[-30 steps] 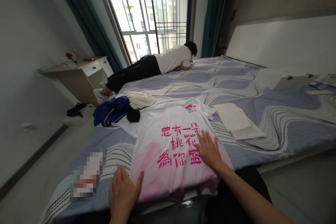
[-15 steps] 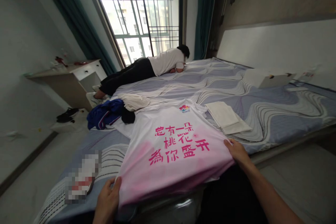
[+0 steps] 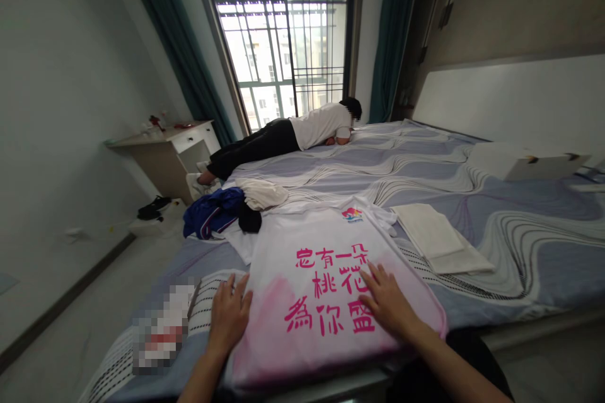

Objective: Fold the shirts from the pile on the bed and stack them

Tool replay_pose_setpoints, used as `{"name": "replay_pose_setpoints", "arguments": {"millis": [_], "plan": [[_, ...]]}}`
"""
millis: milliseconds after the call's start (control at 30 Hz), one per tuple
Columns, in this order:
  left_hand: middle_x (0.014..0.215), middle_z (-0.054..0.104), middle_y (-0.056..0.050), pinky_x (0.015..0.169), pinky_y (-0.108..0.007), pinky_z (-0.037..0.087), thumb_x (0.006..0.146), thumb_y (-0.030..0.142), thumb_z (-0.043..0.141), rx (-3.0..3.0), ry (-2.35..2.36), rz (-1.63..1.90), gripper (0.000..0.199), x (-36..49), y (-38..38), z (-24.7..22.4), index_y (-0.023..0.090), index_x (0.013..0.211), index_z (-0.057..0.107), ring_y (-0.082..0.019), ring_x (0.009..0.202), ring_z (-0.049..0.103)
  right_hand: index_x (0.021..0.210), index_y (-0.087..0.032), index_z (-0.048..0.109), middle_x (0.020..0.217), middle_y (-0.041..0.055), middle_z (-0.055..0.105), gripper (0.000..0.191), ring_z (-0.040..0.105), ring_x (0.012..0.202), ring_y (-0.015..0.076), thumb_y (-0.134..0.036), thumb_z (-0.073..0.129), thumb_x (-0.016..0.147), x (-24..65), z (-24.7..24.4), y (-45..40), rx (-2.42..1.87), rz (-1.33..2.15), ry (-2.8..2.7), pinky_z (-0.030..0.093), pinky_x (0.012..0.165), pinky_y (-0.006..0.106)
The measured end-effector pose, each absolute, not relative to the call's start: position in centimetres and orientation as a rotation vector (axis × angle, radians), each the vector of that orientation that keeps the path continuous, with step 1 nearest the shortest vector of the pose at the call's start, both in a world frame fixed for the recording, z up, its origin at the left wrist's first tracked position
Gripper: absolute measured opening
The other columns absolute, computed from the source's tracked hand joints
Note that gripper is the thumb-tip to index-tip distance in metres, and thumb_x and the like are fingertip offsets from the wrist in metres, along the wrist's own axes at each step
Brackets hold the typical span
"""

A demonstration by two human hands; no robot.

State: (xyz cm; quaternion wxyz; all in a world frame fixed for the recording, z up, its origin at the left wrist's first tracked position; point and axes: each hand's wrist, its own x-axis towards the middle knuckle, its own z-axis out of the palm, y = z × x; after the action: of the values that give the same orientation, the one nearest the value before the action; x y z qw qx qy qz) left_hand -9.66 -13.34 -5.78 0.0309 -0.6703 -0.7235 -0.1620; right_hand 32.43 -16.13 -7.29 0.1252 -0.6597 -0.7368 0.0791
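Observation:
A white and pink T-shirt (image 3: pixel 302 302) with pink Chinese characters and a small colourful logo lies spread at the near edge of the bed. My left hand (image 3: pixel 230 310) rests along the shirt's left edge, its fingers stretched out. On the right part of the print lies my right hand (image 3: pixel 388 302), fingers spread flat over the fabric and covering some of the lettering. The shirt's lower edge reaches the bed's near side. Neither hand grips the cloth.
Folded cream cloth (image 3: pixel 437 239) lies right of the shirt. A blue garment (image 3: pixel 212 214) and a cream garment (image 3: pixel 262 194) are heaped at the left. A blurred item (image 3: pixel 165 327) sits near the left corner. Another person (image 3: pixel 321 126) lies across the far bed; a white box (image 3: pixel 524 162) stands at right.
Both hands have let go of the shirt's lower corners and moved up onto it, the right one inward over the print. The shirt now lies flatter. The view has shifted left.

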Motion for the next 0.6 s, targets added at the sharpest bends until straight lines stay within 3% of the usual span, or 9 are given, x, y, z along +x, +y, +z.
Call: {"name": "replay_pose_setpoints", "arguments": {"millis": [167,367,467,600], "plan": [[0.155,0.041,-0.011,0.112,-0.060,0.027,0.098,0.037,0.035,-1.900,-2.216,-0.572,0.048,-10.3,-4.2,-5.9,0.026,0.141,0.053,-0.037,0.146,0.024,0.154,-0.031,0.033,0.165,0.0043,0.018,0.062,0.007,0.151,0.0363,-0.055,0.037,0.097,29.0,-7.4,-10.2,-1.958,0.186,-2.214,0.008,0.118,0.059],[0.155,0.043,0.002,0.111,-0.075,0.007,0.098,0.036,0.034,-2.207,-2.095,-0.384,0.042,-10.5,6.3,-4.5,0.041,0.130,0.061,-0.033,0.150,0.018,0.155,-0.034,0.029,0.166,0.0007,0.012,0.068,0.003,0.151,0.0357,-0.064,0.033,0.095,28.1,-7.3,-4.5,-2.069,0.184,-2.156,0.005,0.119,0.057],[0.155,0.043,-0.004,0.108,-0.079,0.009,0.097,0.039,0.033,-2.197,-2.321,-0.216,0.046,-10.2,11.5,-4.2,0.037,0.138,0.054,-0.036,0.150,0.020,0.156,-0.031,0.027,0.166,0.0010,0.013,0.069,0.003,0.151,0.0339,-0.062,0.031,0.095,27.6,-7.2,-1.4,-2.092,0.181,-2.146,0.002,0.120,0.054],[0.154,0.046,-0.005,0.112,-0.068,0.023,0.097,0.035,0.028,-2.227,-2.365,-0.197,0.049,-11.0,17.0,-3.9,0.034,0.139,0.054,-0.032,0.149,0.023,0.157,-0.025,0.026,0.166,0.0019,0.013,0.069,0.005,0.152,0.0323,-0.057,0.031,0.096,27.6,-7.4,3.0,-2.129,0.174,-2.106,0.002,0.120,0.052]]}}
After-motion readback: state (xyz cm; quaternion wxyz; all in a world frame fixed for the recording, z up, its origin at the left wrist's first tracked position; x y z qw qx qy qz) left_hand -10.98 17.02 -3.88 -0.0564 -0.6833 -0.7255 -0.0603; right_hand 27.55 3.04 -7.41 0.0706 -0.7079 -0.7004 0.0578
